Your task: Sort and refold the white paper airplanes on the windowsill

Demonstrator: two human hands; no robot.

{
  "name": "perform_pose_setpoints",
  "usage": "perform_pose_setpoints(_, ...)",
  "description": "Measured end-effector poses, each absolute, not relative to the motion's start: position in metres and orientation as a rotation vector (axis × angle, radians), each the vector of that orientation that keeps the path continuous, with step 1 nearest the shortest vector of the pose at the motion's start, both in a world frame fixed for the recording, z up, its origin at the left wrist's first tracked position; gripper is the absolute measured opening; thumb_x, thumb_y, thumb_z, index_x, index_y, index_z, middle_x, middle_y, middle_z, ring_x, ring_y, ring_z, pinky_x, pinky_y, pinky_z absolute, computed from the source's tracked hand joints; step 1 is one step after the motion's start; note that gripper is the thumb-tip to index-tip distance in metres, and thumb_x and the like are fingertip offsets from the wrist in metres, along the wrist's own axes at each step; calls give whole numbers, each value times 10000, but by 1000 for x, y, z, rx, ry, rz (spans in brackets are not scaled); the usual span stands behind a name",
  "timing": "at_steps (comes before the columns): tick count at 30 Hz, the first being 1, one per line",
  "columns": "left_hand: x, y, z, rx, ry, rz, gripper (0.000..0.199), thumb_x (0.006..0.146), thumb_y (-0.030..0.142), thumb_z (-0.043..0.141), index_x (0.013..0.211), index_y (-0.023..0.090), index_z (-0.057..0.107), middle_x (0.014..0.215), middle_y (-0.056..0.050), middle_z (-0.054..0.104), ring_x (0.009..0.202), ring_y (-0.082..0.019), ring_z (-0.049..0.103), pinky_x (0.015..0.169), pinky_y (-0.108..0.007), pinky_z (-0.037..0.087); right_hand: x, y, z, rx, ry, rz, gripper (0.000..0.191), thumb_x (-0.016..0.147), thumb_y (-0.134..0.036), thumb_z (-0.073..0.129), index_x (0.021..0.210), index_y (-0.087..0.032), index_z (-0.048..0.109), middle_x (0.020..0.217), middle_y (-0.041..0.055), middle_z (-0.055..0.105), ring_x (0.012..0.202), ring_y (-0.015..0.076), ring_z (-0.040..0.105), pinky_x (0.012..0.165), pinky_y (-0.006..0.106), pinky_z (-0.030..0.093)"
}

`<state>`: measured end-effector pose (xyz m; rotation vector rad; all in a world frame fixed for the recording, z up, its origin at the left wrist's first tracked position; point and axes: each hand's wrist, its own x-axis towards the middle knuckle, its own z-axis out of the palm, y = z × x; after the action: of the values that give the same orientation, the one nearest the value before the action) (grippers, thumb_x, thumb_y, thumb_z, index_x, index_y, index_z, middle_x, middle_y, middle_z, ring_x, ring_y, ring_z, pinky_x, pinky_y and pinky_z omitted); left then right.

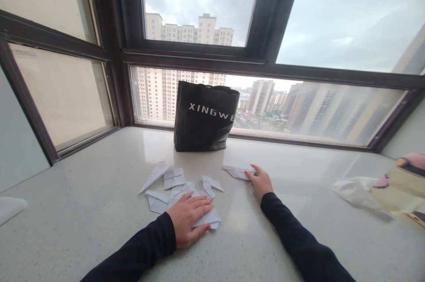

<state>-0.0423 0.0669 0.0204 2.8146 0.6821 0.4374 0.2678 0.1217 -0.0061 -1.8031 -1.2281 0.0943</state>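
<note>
Several folded white papers [174, 178] lie in a loose cluster on the pale speckled sill. My left hand [191, 219] rests flat over the near part of that cluster, palm down, fingers stretched out. Just right of the cluster's far side, my right hand [260, 180] pinches the right end of a long folded paper [235, 172] between thumb and fingers. A small bent paper piece [211, 184] lies between the two hands. To the left, a narrow pointed folded paper [155, 177] sits at the cluster's edge.
A black bag [206, 118] with white lettering stands upright beyond the papers, against the window. At the right are a crumpled white plastic bag [360, 191] and a yellow and pink item [403, 180]. Something white [11, 208] lies at the left edge.
</note>
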Motion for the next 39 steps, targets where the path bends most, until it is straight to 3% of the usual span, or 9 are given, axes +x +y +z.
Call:
perform_pose_setpoints(8, -42, 67, 21, 2815, 685, 438, 435, 801, 378, 431, 1205, 220, 434, 1307, -46, 416, 1191, -223, 367, 997, -435, 185, 259, 119, -6, -2018, -1293, -71, 261, 685, -223, 494, 930, -176, 573, 670, 19, 564, 671, 183, 550, 630, 274, 391)
perform_pose_setpoints(13, -42, 67, 20, 2813, 687, 450, 429, 803, 392, 424, 1197, 223, 441, 1302, -48, 422, 1189, -226, 370, 998, -431, 183, 258, 111, -3, -2167, -1265, -202, 230, 696, -333, 541, 857, -190, 620, 809, 102, 544, 835, 273, 525, 701, 358, 374)
perform_pose_setpoints(18, -42, 67, 20, 2817, 695, 437, 430, 799, 382, 434, 1199, 224, 438, 1306, -43, 417, 1191, -223, 366, 996, -438, 185, 257, 107, 7, -2198, -1265, -321, 348, 752, -433, 483, 961, -190, 619, 937, 137, 499, 906, 307, 481, 728, 404, 359)
perform_pose_setpoints(23, -42, 66, 21, 2812, 692, 449, 436, 804, 410, 420, 1199, 226, 439, 1299, -46, 427, 1185, -226, 375, 993, -430, 194, 253, 108, 9, -2070, -1547, -351, 347, 746, -459, 512, 1028, -271, 591, 1079, 65, 534, 1011, 260, 455, 847, 388, 307)
perform_pose_setpoints(26, -42, 67, 20, 2810, 691, 447, 441, 801, 411, 421, 1201, 223, 437, 1301, -49, 425, 1186, -227, 373, 996, -429, 191, 250, 110, 3, -2017, -1703, -332, 352, 734, -405, 550, 1054, -260, 578, 1085, 48, 576, 1032, 241, 466, 909, 390, 259)
perform_pose_setpoints(32, -43, 66, 20, 2806, 684, 451, 443, 798, 394, 432, 1205, 219, 435, 1301, -48, 423, 1184, -230, 375, 1000, -438, 185, 253, 112, -4, -2018, -1833, -267, 272, 778, -310, 498, 1021, -249, 603, 1034, 54, 619, 958, 218, 531, 833, 328, 345)
perform_pose_setpoints(39, -42, 66, 22, 2816, 699, 427, 433, 799, 392, 434, 1193, 214, 445, 1302, -49, 422, 1183, -232, 377, 995, -439, 199, 254, 112, 0, -2004, -1894, -210, 243, 809, -288, 454, 1007, -302, 594, 1072, 29, 606, 1009, 220, 506, 920, 466, 231)
